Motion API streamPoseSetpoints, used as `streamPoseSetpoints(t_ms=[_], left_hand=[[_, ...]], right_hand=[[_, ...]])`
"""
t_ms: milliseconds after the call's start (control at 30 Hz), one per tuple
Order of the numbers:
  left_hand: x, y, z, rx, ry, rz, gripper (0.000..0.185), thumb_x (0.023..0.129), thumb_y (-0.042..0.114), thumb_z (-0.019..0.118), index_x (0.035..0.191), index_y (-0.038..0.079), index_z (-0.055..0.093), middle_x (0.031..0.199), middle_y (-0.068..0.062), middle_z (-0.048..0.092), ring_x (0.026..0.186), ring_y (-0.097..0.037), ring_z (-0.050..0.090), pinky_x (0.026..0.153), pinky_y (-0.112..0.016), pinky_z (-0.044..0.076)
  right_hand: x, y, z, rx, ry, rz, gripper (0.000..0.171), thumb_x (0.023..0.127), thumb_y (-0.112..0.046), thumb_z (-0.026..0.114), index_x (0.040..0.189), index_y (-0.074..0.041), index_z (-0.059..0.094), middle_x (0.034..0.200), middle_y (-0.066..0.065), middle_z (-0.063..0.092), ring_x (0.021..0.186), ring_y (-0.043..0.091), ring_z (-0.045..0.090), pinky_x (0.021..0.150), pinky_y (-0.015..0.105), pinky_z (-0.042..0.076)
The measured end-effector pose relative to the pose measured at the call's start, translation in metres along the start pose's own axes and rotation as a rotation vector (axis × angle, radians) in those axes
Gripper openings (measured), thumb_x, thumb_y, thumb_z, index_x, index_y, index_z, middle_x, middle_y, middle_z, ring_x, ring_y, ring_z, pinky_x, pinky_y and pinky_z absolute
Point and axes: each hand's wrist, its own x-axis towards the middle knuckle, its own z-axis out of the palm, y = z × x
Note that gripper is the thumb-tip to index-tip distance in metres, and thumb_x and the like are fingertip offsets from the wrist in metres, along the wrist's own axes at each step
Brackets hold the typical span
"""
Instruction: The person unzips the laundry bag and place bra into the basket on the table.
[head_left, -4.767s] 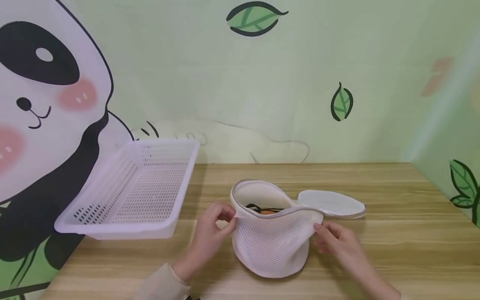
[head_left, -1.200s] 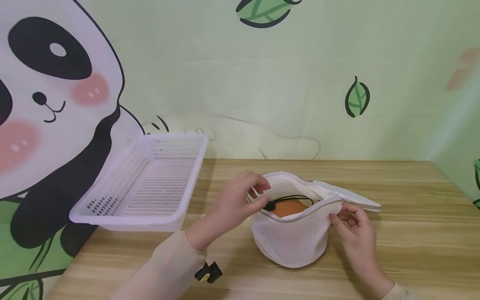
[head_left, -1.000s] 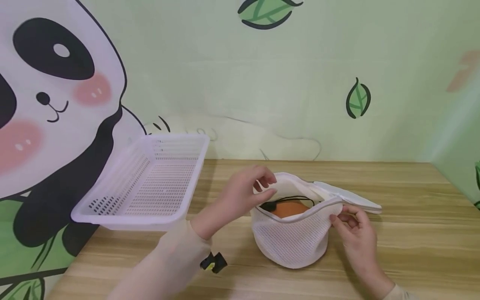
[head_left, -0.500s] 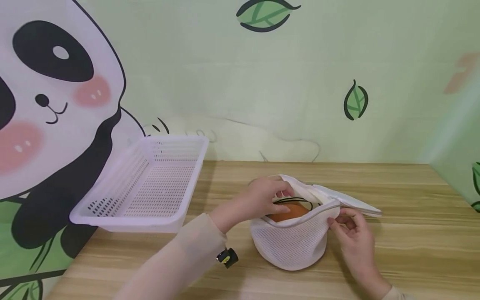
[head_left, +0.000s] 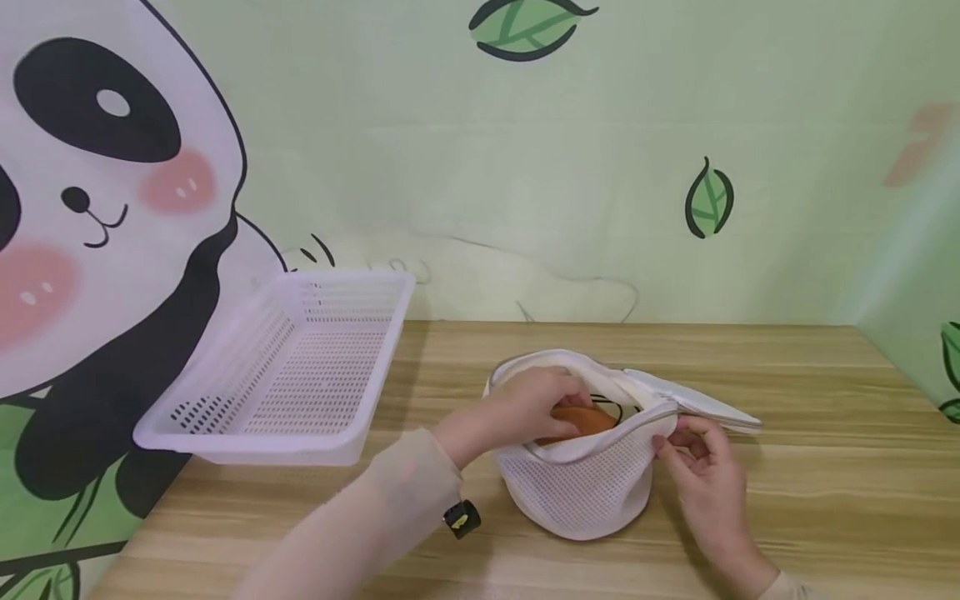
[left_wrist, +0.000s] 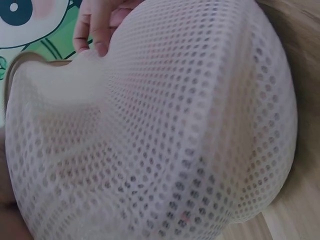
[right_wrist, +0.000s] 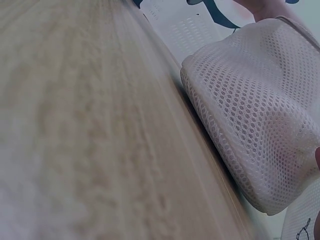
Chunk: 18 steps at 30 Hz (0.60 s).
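A round white mesh bag [head_left: 581, 487] stands unzipped on the wooden table [head_left: 810, 467], its lid flap [head_left: 697, 406] folded back to the right. Inside lies an orange item [head_left: 585, 421] with a black strap [head_left: 617, 408]. My left hand [head_left: 562, 400] reaches into the mouth, fingers curled over the orange item. My right hand [head_left: 675, 433] pinches the bag's rim on the right. In the left wrist view the mesh bag [left_wrist: 190, 125] fills the frame, with the right hand's fingers [left_wrist: 97, 30] on its rim. The right wrist view shows the mesh bag [right_wrist: 255, 115] from the side.
A white perforated plastic basket [head_left: 285, 375] sits tilted at the table's left, leaning against the panda wall, and nothing shows inside it. A small black and yellow device [head_left: 461, 518] hangs at my left sleeve. Bare wood [right_wrist: 75, 125] stretches right of and in front of the bag.
My left hand left the bag's left rim, rose, then dipped into the mouth and closed over the orange item. My right hand kept its pinch on the rim.
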Motion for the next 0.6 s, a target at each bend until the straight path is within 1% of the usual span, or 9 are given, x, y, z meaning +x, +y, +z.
streamPoseSetpoints(t_ms=[100, 167, 267, 400, 500, 600], left_hand=[[0.0, -0.001, 0.003, 0.043, 0.019, -0.01, 0.02, 0.086, 0.015, 0.071, 0.105, 0.011, 0.068, 0.1, -0.001, 0.068, 0.091, -0.015, 0.063, 0.08, -0.02, 0.048], [0.0, -0.001, 0.004, 0.053, 0.008, -0.008, 0.022, 0.085, 0.014, 0.071, 0.106, 0.011, 0.068, 0.1, -0.001, 0.068, 0.091, -0.015, 0.062, 0.081, -0.021, 0.048], [-0.002, -0.002, 0.005, 0.059, -0.029, 0.002, 0.027, 0.084, 0.014, 0.073, 0.11, 0.009, 0.068, 0.104, -0.001, 0.068, 0.096, -0.014, 0.061, 0.086, -0.022, 0.048], [-0.005, -0.003, 0.007, 0.067, -0.07, 0.036, 0.031, 0.084, 0.015, 0.073, 0.114, 0.008, 0.068, 0.11, -0.002, 0.069, 0.103, -0.014, 0.06, 0.093, -0.022, 0.046], [-0.005, -0.005, 0.01, 0.104, -0.086, 0.081, 0.033, 0.084, 0.017, 0.073, 0.116, 0.009, 0.068, 0.112, -0.001, 0.068, 0.106, -0.014, 0.059, 0.095, -0.021, 0.045], [-0.005, -0.007, 0.014, 0.14, -0.093, 0.109, 0.035, 0.084, 0.017, 0.072, 0.118, 0.011, 0.067, 0.113, -0.001, 0.068, 0.108, -0.015, 0.059, 0.097, -0.021, 0.043]], right_hand=[[0.0, 0.0, 0.0, 0.004, -0.003, -0.012, 0.031, 0.078, 0.022, 0.06, 0.097, -0.001, 0.058, 0.089, -0.004, 0.059, 0.079, 0.0, 0.06, 0.068, 0.01, 0.053], [-0.001, 0.001, 0.0, 0.011, -0.005, -0.022, 0.031, 0.078, 0.023, 0.06, 0.097, -0.002, 0.059, 0.089, -0.004, 0.059, 0.078, 0.001, 0.06, 0.067, 0.011, 0.053], [-0.001, 0.001, 0.0, 0.017, -0.007, -0.037, 0.033, 0.077, 0.023, 0.06, 0.097, -0.002, 0.059, 0.088, -0.003, 0.059, 0.078, 0.001, 0.06, 0.067, 0.011, 0.053], [-0.001, 0.001, 0.0, 0.013, -0.006, -0.044, 0.033, 0.077, 0.024, 0.06, 0.096, -0.003, 0.06, 0.087, -0.004, 0.059, 0.077, 0.001, 0.06, 0.067, 0.011, 0.053], [-0.001, 0.001, 0.0, 0.012, -0.008, -0.053, 0.032, 0.076, 0.024, 0.06, 0.096, -0.001, 0.06, 0.088, -0.004, 0.059, 0.077, 0.0, 0.06, 0.067, 0.01, 0.053], [-0.002, 0.002, 0.0, 0.013, -0.011, -0.067, 0.032, 0.076, 0.025, 0.06, 0.096, 0.0, 0.059, 0.088, -0.005, 0.059, 0.077, 0.0, 0.06, 0.066, 0.01, 0.052]])
